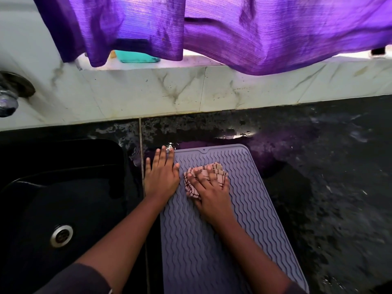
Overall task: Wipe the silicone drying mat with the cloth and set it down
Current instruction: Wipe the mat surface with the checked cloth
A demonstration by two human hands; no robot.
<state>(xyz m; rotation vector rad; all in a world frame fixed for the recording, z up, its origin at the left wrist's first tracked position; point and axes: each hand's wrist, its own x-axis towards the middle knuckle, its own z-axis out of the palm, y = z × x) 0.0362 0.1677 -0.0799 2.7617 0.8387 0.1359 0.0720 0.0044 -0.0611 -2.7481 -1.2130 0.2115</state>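
While the silicone drying mat (212, 251) lies flat on the dark counter (328, 198), just right of the sink (63, 198), the right hand (212, 196) presses the cloth (218, 169) onto its far half with spread fingers. The left hand (162, 177), flat and open, pins the left edge, likely against sliding. Beyond, wet counter leaves room before the tiled wall (148, 92).
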